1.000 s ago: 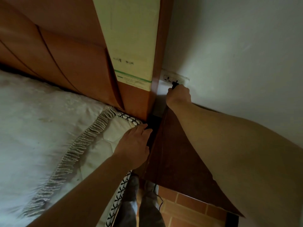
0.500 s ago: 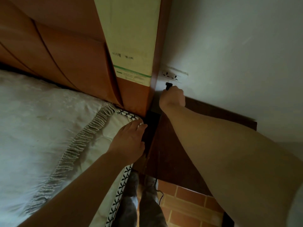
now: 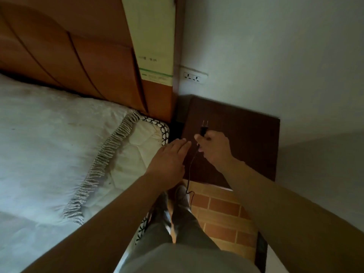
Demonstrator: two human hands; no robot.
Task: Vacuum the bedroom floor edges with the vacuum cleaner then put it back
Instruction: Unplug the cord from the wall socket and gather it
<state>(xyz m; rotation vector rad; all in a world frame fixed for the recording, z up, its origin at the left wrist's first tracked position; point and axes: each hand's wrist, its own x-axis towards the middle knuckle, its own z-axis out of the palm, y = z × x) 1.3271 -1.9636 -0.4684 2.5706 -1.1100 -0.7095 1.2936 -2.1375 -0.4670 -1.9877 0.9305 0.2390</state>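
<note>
My right hand (image 3: 214, 147) grips a black two-pin plug (image 3: 203, 128), prongs pointing up, above the dark wooden nightstand (image 3: 246, 138). A thin black cord (image 3: 190, 170) hangs from the plug down to the floor near my feet. The white wall socket (image 3: 194, 76) sits higher on the wall with both outlets bare. My left hand (image 3: 169, 160) hovers with straight fingers just left of the cord, over the gap between mattress and nightstand. The vacuum cleaner itself is out of view.
A bed with a white cover and fringed trim (image 3: 98, 166) fills the left. Its orange wooden headboard (image 3: 78, 62) stands behind. A pale green box (image 3: 153, 38) leans in the corner. Orange brick-pattern floor tiles (image 3: 222, 211) lie below beside my legs.
My right hand pulled the plug out of the wall socket and drew it back and down over the nightstand. My left hand lifted off the mattress edge toward the cord.
</note>
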